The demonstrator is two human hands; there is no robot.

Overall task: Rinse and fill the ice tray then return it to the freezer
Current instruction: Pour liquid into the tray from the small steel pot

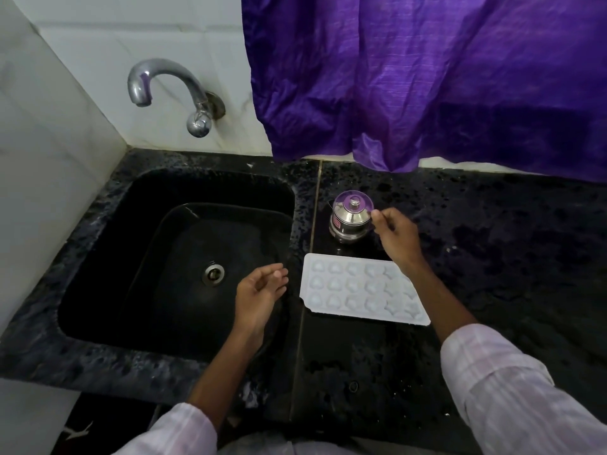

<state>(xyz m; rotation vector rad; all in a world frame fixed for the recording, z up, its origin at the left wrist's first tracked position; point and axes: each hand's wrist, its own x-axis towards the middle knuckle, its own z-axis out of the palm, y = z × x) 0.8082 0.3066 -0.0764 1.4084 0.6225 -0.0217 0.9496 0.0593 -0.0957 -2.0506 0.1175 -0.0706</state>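
Observation:
The white ice tray [354, 289] with heart-shaped cells lies flat on the black counter, just right of the sink. My right hand [395, 233] reaches over the tray's far right corner, its fingers closed at the handle side of a small steel jug [349, 218] with a clear lid. My left hand [261, 289] hovers over the sink's right edge, left of the tray, fingers loosely curled and apart, holding nothing. My right forearm hides part of the tray's far right cells.
A black sink [108, 257] with a drain [213, 273] fills the left side. A chrome tap [164, 83] juts from the tiled wall above it. A purple curtain [427, 77] hangs over the back of the speckled black counter [509, 241].

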